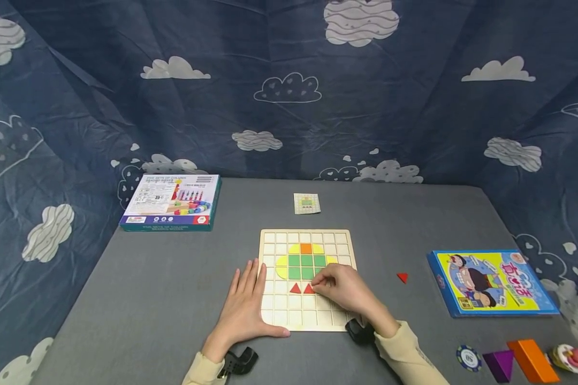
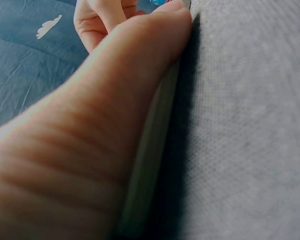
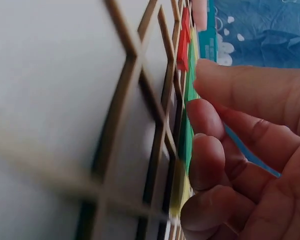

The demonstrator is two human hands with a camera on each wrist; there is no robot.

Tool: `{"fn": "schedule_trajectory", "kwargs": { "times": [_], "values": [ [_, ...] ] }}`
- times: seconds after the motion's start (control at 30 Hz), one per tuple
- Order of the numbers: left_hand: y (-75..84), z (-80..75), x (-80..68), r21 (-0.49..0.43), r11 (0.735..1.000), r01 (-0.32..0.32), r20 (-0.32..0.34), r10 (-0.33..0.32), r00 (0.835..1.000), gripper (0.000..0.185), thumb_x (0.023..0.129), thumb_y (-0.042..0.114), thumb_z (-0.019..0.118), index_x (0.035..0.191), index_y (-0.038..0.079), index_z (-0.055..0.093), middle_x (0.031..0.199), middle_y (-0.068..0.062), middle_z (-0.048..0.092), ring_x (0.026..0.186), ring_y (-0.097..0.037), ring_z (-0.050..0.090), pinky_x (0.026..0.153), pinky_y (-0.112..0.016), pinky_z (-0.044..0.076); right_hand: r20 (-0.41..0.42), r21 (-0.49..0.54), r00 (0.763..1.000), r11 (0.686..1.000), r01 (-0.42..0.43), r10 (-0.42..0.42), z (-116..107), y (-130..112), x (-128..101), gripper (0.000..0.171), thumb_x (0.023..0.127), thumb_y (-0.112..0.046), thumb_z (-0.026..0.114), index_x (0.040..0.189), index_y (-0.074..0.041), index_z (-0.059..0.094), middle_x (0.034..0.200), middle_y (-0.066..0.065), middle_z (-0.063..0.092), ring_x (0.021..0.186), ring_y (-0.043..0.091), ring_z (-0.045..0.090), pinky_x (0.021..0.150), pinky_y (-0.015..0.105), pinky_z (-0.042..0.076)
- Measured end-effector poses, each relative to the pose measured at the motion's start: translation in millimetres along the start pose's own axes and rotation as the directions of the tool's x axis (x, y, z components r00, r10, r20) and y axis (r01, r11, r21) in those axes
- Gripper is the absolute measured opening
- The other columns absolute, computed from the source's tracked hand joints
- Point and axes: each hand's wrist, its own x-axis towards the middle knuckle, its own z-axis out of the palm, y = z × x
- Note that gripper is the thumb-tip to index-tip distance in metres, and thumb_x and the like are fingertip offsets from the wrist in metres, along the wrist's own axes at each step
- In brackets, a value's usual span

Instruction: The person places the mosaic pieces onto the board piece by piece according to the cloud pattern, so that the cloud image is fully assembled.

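Observation:
A wooden grid board (image 1: 305, 321) lies on the grey table (image 1: 173, 289). It holds green squares (image 1: 306, 266), yellow pieces, an orange square (image 1: 305, 248) and two red triangles side by side. My right hand (image 1: 319, 284) rests on the board with curled fingers pinching the right red triangle (image 1: 310, 289) at its edge. The other red triangle (image 1: 295, 289) sits just left of it. My left hand (image 1: 248, 286) lies flat, fingers straight, on the table and the board's left edge. The right wrist view shows curled fingers (image 3: 210, 150) beside the red triangles (image 3: 182, 45).
A loose red triangle (image 1: 402, 277) lies right of the board. Behind the board is a small pattern card (image 1: 306, 203), and a toy box (image 1: 170, 202) sits at the back left. A picture book (image 1: 493, 282) lies at the right. A chip (image 1: 468, 357), purple prism (image 1: 500, 364) and orange block (image 1: 532, 361) sit front right.

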Motion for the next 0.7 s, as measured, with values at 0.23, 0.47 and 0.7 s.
{"fn": "schedule_trajectory", "kwargs": {
  "times": [0.23,0.47,0.7],
  "values": [
    [1.1,-1.3,0.2,0.002,1.000,0.004,0.009,-0.004,1.000,0.140,0.052,0.089,0.058,0.151,0.001,0.013,0.156,-0.018,0.006,0.143,-0.029,0.001,0.112,-0.047,0.002,-0.090,0.048,0.992,0.995,-0.082,0.086,-22.7,16.8,-11.8,0.007,0.077,-0.010,0.079,0.080,-0.014,0.073,0.064,-0.009,0.054,0.053,0.008,0.042,0.047,0.024,0.034],
    [0.2,-0.4,-0.3,-0.001,1.000,0.012,0.022,-0.012,1.000,0.141,0.052,0.089,0.058,0.151,0.001,0.012,0.157,-0.017,0.005,0.143,-0.028,-0.001,0.112,-0.046,-0.001,-0.256,-0.016,0.952,0.984,-0.178,0.168,-50.9,37.7,-27.4,0.008,0.080,-0.013,0.076,0.086,-0.007,0.074,0.063,-0.004,0.054,0.051,0.012,0.042,0.042,0.029,0.033],
    [-0.8,0.8,0.6,0.014,1.000,0.006,0.014,-0.006,1.000,0.141,0.052,0.090,0.056,0.152,0.002,0.011,0.157,-0.017,0.004,0.143,-0.028,-0.001,0.112,-0.045,-0.001,-0.374,-0.060,0.899,0.961,-0.270,0.229,-71.1,61.3,-44.1,0.015,0.082,-0.018,0.073,0.092,-0.007,0.073,0.069,0.001,0.054,0.051,0.015,0.043,0.041,0.032,0.033]
  ]
}}
